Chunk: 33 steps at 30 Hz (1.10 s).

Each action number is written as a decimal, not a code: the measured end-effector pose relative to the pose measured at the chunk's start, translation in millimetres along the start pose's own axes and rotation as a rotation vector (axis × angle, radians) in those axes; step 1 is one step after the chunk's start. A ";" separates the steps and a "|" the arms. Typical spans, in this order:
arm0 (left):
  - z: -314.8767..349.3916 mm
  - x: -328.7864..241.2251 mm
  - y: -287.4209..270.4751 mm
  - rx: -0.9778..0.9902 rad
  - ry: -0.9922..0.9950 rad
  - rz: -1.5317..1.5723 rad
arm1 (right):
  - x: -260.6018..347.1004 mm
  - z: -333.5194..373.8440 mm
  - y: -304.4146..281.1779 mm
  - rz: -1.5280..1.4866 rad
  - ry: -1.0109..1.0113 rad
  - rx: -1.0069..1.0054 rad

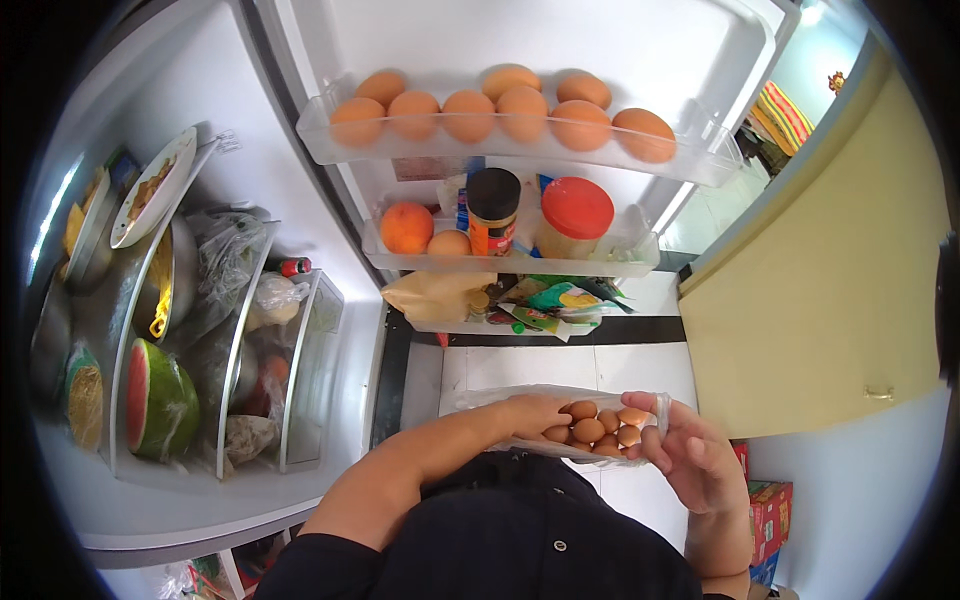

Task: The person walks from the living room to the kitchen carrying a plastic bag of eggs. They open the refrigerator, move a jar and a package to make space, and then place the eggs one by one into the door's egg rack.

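A clear plastic bag (520, 392) full of several brown eggs (588, 430) is held in front of my body at waist height. My right hand (698, 452) pinches the bag's rim at its right side, thumb and fingers closed on the plastic. At the left end of the bag, my left hand (535, 416) reaches in beside the eggs. Its fingertips are hidden among the plastic and eggs, so I cannot tell whether they grip one. Above, the fridge door's top rack (420, 135) carries several more brown eggs (524, 110) in two rows.
The middle door shelf holds a peach (407, 228), a black-lidded jar (493, 210) and a red-lidded tub (575, 215). Packets (565, 300) lie on the lower shelf. Left, the fridge holds a cut watermelon (160, 400) and a tilted-looking plate (155, 188). A cream cabinet door (820, 260) stands right.
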<state>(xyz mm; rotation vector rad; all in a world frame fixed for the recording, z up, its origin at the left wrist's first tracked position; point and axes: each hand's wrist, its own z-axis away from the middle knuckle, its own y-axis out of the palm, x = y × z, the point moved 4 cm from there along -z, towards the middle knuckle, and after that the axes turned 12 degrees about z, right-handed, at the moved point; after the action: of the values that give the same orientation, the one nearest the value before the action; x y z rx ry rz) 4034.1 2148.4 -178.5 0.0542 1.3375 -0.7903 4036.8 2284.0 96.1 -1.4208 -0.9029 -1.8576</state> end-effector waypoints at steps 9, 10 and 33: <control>19.2 -9.3 12.7 0.152 0.125 0.484 | 1.1 17.5 11.3 -0.024 0.094 0.015; 21.9 -23.8 10.8 0.174 0.031 0.651 | 0.2 19.8 10.5 -0.042 0.114 0.023; -26.8 -66.0 24.4 0.625 -0.200 1.016 | 6.4 26.7 -7.6 -0.019 0.039 0.015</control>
<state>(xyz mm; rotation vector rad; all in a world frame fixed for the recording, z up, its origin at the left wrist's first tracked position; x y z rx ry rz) 4023.5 2210.7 -137.5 1.0366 0.6699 -0.2835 4043.8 2309.7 106.2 -1.3669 -0.9129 -1.8817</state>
